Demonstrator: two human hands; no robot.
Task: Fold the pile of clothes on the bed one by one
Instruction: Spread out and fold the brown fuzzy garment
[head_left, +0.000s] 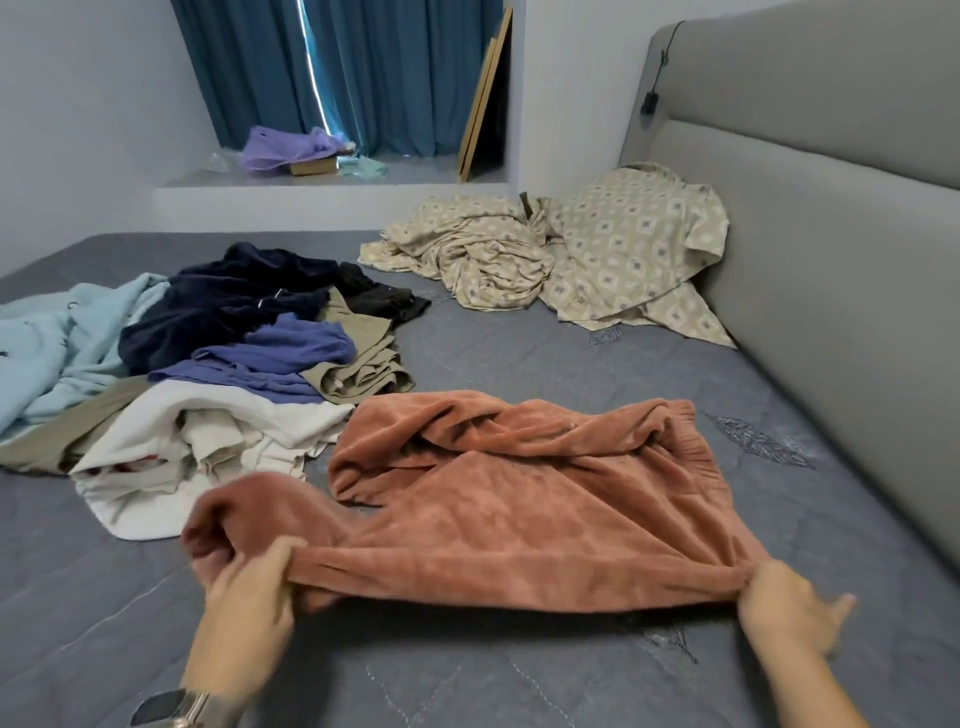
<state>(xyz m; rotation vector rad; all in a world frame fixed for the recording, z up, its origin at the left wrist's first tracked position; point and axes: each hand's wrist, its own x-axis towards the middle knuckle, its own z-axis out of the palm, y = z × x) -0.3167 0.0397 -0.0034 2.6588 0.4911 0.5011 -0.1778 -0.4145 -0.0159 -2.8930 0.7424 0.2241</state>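
A rust-coloured fleece garment (524, 493) lies spread on the grey quilted bed (545, 675) in front of me. My left hand (254, 592) grips its near left edge, and my right hand (789, 608) pinches its near right corner; the near hem is pulled taut between them. To the left lies the pile of clothes (223, 364): a white piece, a purple one, a dark navy one, olive ones and a pale blue one, all crumpled.
A patterned beige sheet and pillow (561, 260) lie bunched at the head of the bed against the grey padded headboard (831, 234). Behind the bed, a window ledge (322, 176) below blue curtains holds a purple cloth and boards.
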